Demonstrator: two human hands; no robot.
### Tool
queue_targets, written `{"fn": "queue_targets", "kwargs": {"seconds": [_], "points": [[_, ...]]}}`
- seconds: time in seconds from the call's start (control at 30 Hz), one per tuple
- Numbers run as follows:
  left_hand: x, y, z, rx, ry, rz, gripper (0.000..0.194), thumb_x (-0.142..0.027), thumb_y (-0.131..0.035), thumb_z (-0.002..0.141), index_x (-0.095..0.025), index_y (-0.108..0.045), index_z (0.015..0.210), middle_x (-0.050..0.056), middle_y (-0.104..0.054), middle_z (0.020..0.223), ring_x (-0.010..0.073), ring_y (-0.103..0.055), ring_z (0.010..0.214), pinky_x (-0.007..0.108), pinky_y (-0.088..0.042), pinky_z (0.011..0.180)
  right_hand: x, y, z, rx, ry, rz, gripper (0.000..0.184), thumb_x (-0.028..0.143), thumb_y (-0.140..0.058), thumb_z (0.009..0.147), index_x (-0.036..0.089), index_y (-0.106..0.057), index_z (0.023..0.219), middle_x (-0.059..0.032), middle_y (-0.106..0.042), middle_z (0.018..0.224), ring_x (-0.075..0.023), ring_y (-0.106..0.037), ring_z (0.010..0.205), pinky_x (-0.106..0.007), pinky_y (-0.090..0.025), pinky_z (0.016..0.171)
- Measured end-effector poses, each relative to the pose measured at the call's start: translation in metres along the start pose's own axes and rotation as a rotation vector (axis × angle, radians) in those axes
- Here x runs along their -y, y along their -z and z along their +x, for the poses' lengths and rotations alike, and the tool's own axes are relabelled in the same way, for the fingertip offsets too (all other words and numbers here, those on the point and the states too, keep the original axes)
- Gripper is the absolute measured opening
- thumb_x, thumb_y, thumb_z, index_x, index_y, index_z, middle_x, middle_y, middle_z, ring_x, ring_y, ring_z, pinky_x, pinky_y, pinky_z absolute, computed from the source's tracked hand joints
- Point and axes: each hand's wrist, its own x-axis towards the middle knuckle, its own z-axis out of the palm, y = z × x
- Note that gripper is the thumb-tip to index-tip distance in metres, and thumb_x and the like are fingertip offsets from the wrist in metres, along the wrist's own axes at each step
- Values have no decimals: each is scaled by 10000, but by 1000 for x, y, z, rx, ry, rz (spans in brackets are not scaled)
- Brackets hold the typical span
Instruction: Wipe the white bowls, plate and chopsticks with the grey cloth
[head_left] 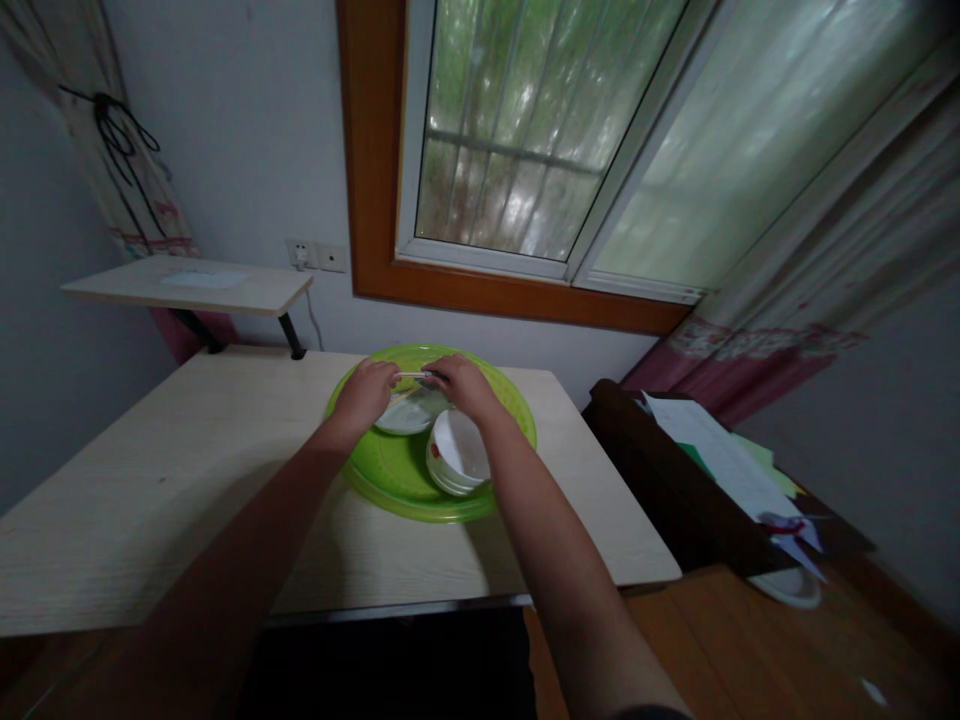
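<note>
Both hands are over the far half of a round green tray [390, 497]. Thin pale chopsticks [412, 375] run level between them. My left hand [367, 390] is closed round the left end, and my right hand [460, 383] pinches the other end. Below the hands lies a white dish [405, 418], partly hidden, with a thin yellowish stick across it. Nearer me, a stack of white bowls [459, 450] stands in the tray, its right edge behind my right forearm.
The tray rests on a pale wooden table [217, 480]. A small raised shelf [262, 297] stands at the table's back left. Beyond the table are a wall socket [302, 253] and a window [517, 150]. To the right, papers [720, 460] lie on a dark brown piece of furniture [652, 480].
</note>
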Motion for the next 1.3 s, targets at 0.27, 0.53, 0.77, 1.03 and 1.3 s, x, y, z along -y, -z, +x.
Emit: {"fn": "queue_targets", "kwargs": {"seconds": [0.27,0.53,0.77,1.03,1.3], "points": [[-3,5,-1,32,91,19,259,-232,-454,950,-184,-703,899,113,-724,959,246,-623,956,349,-451,874,3,6,-2,-65,-130,-40,200,258,-727,876,244,-746,1075,-76,-758,1049,-249,-644,960,-358,-461,866],[-2,7,-1,13,135,42,295,-192,-427,940,-164,-718,975,126,-737,1006,259,-635,990,362,-449,929,-16,20,-12,-212,-329,-116,147,169,-719,852,242,-737,978,-84,-741,997,-259,-584,955,-393,-438,890],[1,3,-2,26,173,50,303,-251,-423,951,-179,-717,965,120,-739,1013,251,-649,966,341,-460,862,-23,16,-12,-313,-401,-12,150,165,-677,863,203,-676,1008,-71,-703,979,-217,-604,897,-368,-465,875],[-4,5,-4,69,232,37,307,-308,-416,954,-202,-705,959,106,-735,994,241,-659,899,322,-455,768,-25,16,-12,-710,-516,79,202,382,-603,910,184,-584,943,-74,-619,953,-198,-559,853,-345,-480,827],[-2,0,-1,94,203,-14,317,-338,-384,973,-212,-674,941,83,-731,970,224,-660,915,311,-453,782,-13,1,-5,-444,-329,200,159,201,-617,853,185,-652,1007,-77,-599,1060,-188,-592,956,-343,-493,923]]}}
